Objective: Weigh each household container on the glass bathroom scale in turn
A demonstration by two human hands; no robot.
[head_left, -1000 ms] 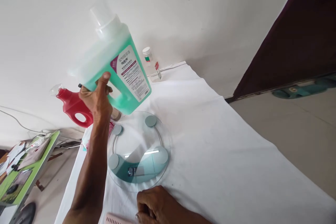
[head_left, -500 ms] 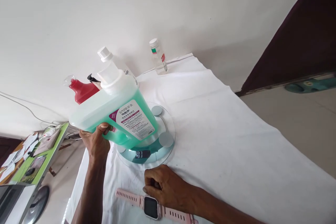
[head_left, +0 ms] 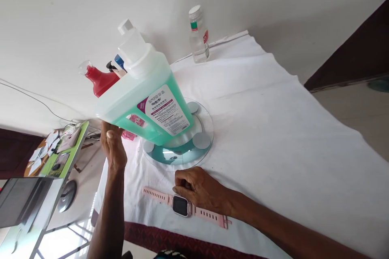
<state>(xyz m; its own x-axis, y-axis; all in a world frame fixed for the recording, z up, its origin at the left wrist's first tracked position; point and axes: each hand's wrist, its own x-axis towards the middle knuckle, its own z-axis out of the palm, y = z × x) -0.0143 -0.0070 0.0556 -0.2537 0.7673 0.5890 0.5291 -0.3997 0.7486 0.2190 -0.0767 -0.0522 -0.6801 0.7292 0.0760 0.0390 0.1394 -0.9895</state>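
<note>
A large jug of green liquid [head_left: 179, 105] with a white cap and a printed label stands on a round glass scale [head_left: 182, 160]. My left hand [head_left: 114, 145] is at the jug's handle side, just below its back edge. No fingers pass through the handle opening; their tips are partly hidden by the jug, and the hand looks open. My right hand [head_left: 196, 186] rests on the white cloth in a loose fist, with nothing visible in it. Right beside it lies a pink-strapped smartwatch [head_left: 181, 205], its strap unfastened and its screen dark.
By the wall stands a clear bottle [head_left: 199, 40] with a white cap. A red bottle [head_left: 101, 81] and a blue-topped one [head_left: 120, 61] are partly hidden behind the jug. Off to the left is a green-topped desk [head_left: 73, 149] with papers and a laptop [head_left: 22, 200].
My left hand has let go of the jug's handle and moved slightly down from it. My right hand keeps its place by the watch. The view has shifted.
</note>
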